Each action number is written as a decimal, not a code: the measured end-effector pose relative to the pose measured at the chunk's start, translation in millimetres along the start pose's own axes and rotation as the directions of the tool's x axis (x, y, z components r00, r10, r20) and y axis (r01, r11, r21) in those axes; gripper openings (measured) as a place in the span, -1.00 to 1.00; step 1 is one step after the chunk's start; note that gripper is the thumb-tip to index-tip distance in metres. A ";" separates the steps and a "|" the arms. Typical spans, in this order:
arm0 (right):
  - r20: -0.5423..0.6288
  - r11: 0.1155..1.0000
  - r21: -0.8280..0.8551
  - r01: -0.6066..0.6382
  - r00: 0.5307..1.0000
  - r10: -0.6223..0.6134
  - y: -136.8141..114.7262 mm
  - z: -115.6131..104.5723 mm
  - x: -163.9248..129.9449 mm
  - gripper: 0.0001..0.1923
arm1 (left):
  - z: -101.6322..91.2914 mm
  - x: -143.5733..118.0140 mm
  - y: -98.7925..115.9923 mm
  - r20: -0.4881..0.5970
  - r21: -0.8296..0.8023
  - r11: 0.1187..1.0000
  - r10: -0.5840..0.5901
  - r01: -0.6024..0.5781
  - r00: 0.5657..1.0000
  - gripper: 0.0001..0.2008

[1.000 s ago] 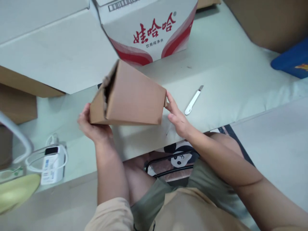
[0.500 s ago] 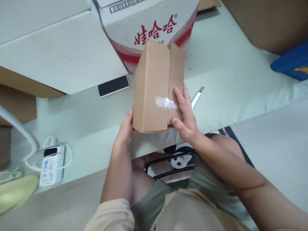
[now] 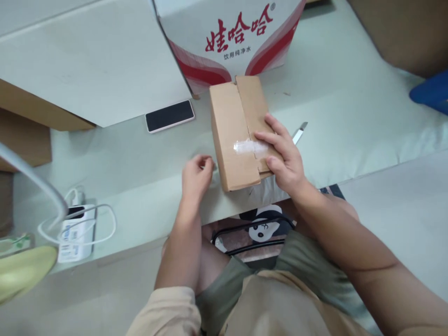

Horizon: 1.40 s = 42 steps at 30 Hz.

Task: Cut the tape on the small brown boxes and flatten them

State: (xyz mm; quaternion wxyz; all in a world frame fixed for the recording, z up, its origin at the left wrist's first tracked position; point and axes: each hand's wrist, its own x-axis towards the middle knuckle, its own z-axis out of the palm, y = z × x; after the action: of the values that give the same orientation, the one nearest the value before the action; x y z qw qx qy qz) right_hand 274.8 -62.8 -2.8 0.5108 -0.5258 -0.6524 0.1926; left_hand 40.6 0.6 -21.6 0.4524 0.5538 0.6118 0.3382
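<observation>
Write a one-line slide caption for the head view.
Right hand presses a taped brown cardboard box on the pale table; left hand curls beside it.

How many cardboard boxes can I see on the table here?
3 whole ones, at least: the small brown box under the right hand, the printed red-and-white box behind it, and a big white box at left. Brown cardboard at the frame edges may be more.

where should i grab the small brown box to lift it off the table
Probably across its two long side walls, coming down from above. The small brown box lies flat, taped seam up, longer than wide. The right hand presses on its top; the left hand, curled, is beside the left wall. The far end sits near the printed carton.
</observation>
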 end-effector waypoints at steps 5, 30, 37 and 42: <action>0.019 0.999 -0.013 0.039 0.999 -0.038 -1.3 4.5 1.5 -0.42 | 1.2 5.3 8.5 -0.265 -0.164 0.773 0.564 -0.613 0.782 -0.62; -0.060 0.666 -0.524 -0.531 0.803 0.592 34.2 -41.5 12.1 -0.79 | 14.4 -2.6 14.6 -0.022 0.025 0.642 0.767 -0.766 0.642 -0.45; -0.276 0.944 0.246 -0.219 0.918 0.285 51.7 -28.7 8.2 -0.59 | 35.1 -23.3 18.5 -0.104 0.107 0.627 0.779 -0.771 0.619 -0.45; -0.550 0.977 0.214 -0.023 0.823 0.140 20.7 -21.3 8.4 -0.66 | 55.1 -32.8 17.7 -0.189 0.225 0.484 0.873 -0.846 0.449 -0.54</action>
State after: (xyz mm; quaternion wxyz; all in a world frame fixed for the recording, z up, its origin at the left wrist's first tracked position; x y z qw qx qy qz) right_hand 304.1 -53.8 -6.7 0.7209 -0.5332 -0.4276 0.1149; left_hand 97.6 -33.7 -19.4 0.1003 0.7547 0.3198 0.5640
